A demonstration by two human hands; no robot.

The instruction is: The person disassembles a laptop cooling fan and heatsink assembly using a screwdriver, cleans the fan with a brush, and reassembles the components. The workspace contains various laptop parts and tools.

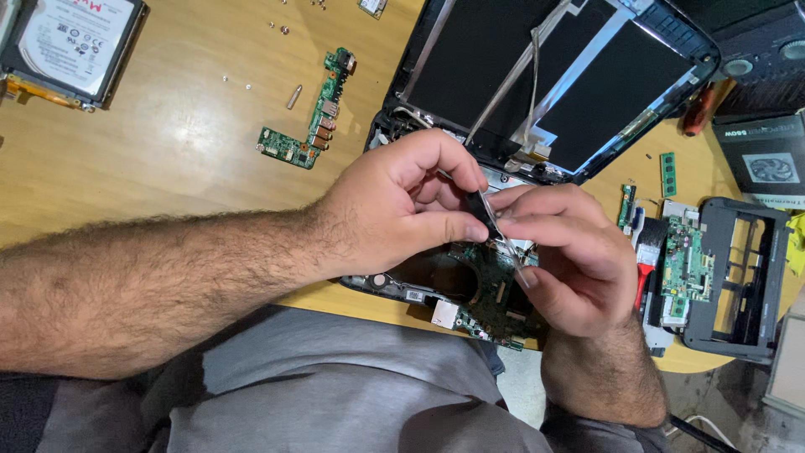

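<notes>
Glossy wooden table (pixel 168 143), grey concrete floor (pixel 713 403)

A: One view only, head-worn. Looks steeply down over the wearer's lap onto the wooden table (pixel 168 143).

B: How near?

A: Close. The left hand (pixel 394 210) and right hand (pixel 562 252) fill the middle of the frame; the left forearm runs in from the left edge, the grey clothing lies along the bottom.

B: Facing?

A: Away from the body, across the table. The near table edge curves through the lower frame; the opened laptop (pixel 545 84) sits at top centre, tilted a little in frame.

B: Edges?

A: The hard drive (pixel 71 46) is cut off top left, the black frame (pixel 742 277) near the right edge. No second view, so nothing shared.
</notes>
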